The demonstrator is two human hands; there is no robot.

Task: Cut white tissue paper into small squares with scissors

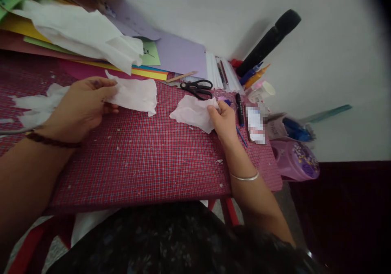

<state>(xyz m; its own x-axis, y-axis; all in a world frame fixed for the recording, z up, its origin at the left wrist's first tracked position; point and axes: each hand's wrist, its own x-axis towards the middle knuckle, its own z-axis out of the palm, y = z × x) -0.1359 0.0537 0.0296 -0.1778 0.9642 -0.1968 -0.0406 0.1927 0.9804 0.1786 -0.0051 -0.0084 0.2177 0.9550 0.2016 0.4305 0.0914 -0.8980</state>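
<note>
Between the thumb and fingers of my left hand is a thin white piece of tissue paper, roughly rectangular with ragged edges. A second white tissue piece is pinched at its right side by my right hand. The two pieces are apart, with a gap of checked cloth between them. Black-handled scissors lie just behind the right piece. More torn white tissue lies on the table beside my left wrist.
The red checked tablecloth carries small paper scraps. Coloured sheets and a crumpled white sheet fill the back left. A black marker, a phone and a paper cup are at the right. A pink bin stands beyond the table.
</note>
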